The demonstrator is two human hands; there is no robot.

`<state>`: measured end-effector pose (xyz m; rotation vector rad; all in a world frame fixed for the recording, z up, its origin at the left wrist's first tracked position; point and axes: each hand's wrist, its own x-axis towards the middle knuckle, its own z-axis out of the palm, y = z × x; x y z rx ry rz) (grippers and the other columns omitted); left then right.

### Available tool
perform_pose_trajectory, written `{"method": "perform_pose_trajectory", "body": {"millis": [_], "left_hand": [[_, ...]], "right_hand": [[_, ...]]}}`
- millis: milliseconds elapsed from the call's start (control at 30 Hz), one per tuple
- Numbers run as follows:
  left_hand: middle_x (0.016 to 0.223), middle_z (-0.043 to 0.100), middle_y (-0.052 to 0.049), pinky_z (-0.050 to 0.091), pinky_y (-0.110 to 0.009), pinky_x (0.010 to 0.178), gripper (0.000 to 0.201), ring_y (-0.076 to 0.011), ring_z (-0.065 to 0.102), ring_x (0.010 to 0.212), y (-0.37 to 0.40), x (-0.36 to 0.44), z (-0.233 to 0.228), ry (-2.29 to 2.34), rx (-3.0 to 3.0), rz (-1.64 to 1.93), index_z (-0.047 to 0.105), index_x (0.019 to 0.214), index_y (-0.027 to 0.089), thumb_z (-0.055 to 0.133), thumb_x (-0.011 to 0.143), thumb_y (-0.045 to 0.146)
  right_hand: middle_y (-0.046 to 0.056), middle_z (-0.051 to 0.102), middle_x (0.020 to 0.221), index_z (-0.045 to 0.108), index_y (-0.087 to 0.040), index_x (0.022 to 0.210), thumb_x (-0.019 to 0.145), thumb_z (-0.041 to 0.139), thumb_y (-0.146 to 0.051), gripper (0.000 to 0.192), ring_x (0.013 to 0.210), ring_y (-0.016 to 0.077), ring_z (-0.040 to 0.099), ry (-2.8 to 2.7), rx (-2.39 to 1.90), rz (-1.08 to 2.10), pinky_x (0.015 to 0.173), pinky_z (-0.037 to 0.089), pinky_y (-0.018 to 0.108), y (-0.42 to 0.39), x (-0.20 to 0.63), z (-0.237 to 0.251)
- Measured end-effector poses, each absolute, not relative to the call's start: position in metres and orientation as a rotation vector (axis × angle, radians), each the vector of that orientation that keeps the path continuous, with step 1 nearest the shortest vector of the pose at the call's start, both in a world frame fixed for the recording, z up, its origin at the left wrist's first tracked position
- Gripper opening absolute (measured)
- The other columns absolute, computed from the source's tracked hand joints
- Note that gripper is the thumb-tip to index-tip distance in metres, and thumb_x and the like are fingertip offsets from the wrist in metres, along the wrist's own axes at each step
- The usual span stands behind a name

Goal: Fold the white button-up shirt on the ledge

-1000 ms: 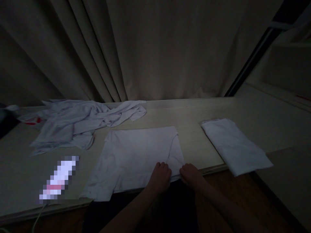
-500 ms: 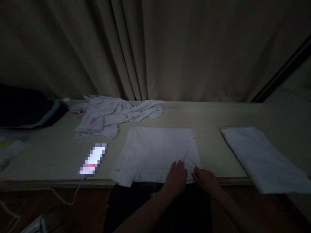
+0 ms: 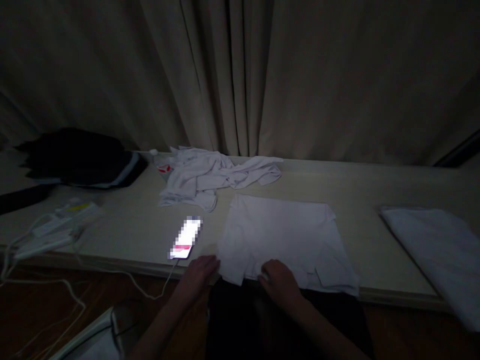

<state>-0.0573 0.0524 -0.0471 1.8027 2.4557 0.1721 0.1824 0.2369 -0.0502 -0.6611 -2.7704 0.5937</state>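
Observation:
A white shirt point(image 3: 285, 230) lies spread on the pale ledge in front of me, its near edge reaching the ledge's front and its sleeves slanting down at both sides. At its left side my left hand point(image 3: 202, 270) rests with fingers stretched out, the tips touching the sleeve's outer edge. My right hand point(image 3: 281, 285) is at the near edge, left of the middle, its fingers curled in a pinch on the shirt cloth. The dim light hides fine detail of the fingertips.
A lit phone point(image 3: 186, 239) on a cable lies left of the shirt. Behind it are crumpled white clothes point(image 3: 210, 175) and a bottle point(image 3: 161, 162). Dark clothes point(image 3: 78, 155) and a power strip point(image 3: 48, 235) are farther left. A flat white bundle point(image 3: 435, 250) lies right, curtains point(image 3: 318, 80) behind.
Both hands have moved from the shirt's right near corner toward its left side. The right side now lies spread outward. The view has turned left.

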Motion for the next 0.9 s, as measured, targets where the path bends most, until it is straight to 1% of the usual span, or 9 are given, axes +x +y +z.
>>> {"method": "perform_pose_trajectory", "body": {"millis": [133,233,333,433,500,533,633,733,900], "left_hand": [[0.123,0.063,-0.012,0.047,-0.041,0.095,0.035,-0.0248,0.057,0.114,0.056,-0.053,-0.058,2.389,1.906,0.176,0.059,0.117,0.021,0.052,0.084,0.016],[0.119,0.064,-0.012,0.047,-0.041,0.094,0.032,-0.0240,0.057,0.112,0.053,-0.061,-0.065,2.382,1.957,0.217,0.060,0.115,0.019,0.050,0.084,0.015],[0.122,0.062,-0.012,0.046,-0.042,0.093,0.031,-0.0246,0.056,0.112,0.054,-0.069,-0.064,2.342,2.013,0.228,0.060,0.113,0.020,0.049,0.084,0.015],[0.106,0.067,-0.007,0.046,-0.040,0.087,0.018,-0.0225,0.058,0.101,0.063,-0.072,-0.056,2.263,1.999,0.199,0.063,0.097,0.020,0.048,0.088,0.024],[0.094,0.067,-0.005,0.045,-0.038,0.082,0.015,-0.0216,0.059,0.094,0.071,-0.074,-0.050,2.222,1.984,0.147,0.062,0.087,0.020,0.048,0.088,0.027],[0.092,0.066,-0.004,0.044,-0.037,0.081,0.012,-0.0217,0.058,0.093,0.075,-0.075,-0.047,2.205,1.988,0.123,0.061,0.088,0.020,0.050,0.086,0.026],[0.096,0.064,-0.005,0.042,-0.037,0.082,0.012,-0.0229,0.057,0.095,0.083,-0.077,-0.043,2.167,1.992,0.055,0.060,0.092,0.021,0.057,0.081,0.023],[0.097,0.063,-0.007,0.041,-0.037,0.082,0.008,-0.0241,0.056,0.096,0.089,-0.076,-0.040,2.164,1.960,-0.004,0.060,0.086,0.020,0.060,0.078,0.022],[0.098,0.063,-0.008,0.041,-0.035,0.080,0.013,-0.0236,0.057,0.094,0.099,-0.075,-0.027,2.170,1.935,-0.015,0.060,0.088,0.018,0.061,0.075,0.022]], "right_hand": [[0.005,0.064,0.098,0.059,-0.021,0.099,0.082,0.059,-0.028,0.018,0.095,0.0204,0.054,-2.761,-0.487,0.639,0.085,0.042,0.034,0.199,0.128,-0.062],[0.009,0.062,0.110,0.057,-0.019,0.110,0.081,0.061,-0.025,0.030,0.104,0.0223,0.053,-2.774,-0.453,0.596,0.092,0.041,0.038,0.193,0.115,-0.072],[0.011,0.060,0.117,0.056,-0.017,0.113,0.077,0.067,-0.025,0.038,0.110,0.0249,0.052,-2.825,-0.436,0.602,0.097,0.040,0.041,0.197,0.115,-0.081],[0.011,0.059,0.122,0.056,-0.018,0.116,0.075,0.069,-0.026,0.044,0.114,0.0262,0.050,-2.822,-0.409,0.654,0.101,0.039,0.042,0.201,0.118,-0.087],[0.010,0.059,0.122,0.056,-0.018,0.117,0.077,0.067,-0.025,0.042,0.114,0.0254,0.050,-2.795,-0.430,0.676,0.101,0.039,0.041,0.202,0.119,-0.089],[0.010,0.059,0.121,0.056,-0.018,0.117,0.077,0.065,-0.024,0.041,0.114,0.0248,0.051,-2.788,-0.439,0.679,0.101,0.039,0.040,0.202,0.119,-0.089],[0.010,0.059,0.119,0.057,-0.018,0.114,0.077,0.065,-0.022,0.038,0.111,0.0232,0.051,-2.812,-0.438,0.655,0.100,0.040,0.038,0.202,0.119,-0.087],[0.008,0.061,0.114,0.059,-0.019,0.107,0.078,0.062,-0.019,0.029,0.108,0.0215,0.052,-2.841,-0.451,0.607,0.096,0.041,0.037,0.201,0.117,-0.083],[0.006,0.064,0.101,0.061,-0.019,0.099,0.078,0.059,-0.017,0.021,0.099,0.0194,0.054,-2.825,-0.511,0.624,0.089,0.041,0.033,0.204,0.112,-0.078]]}}
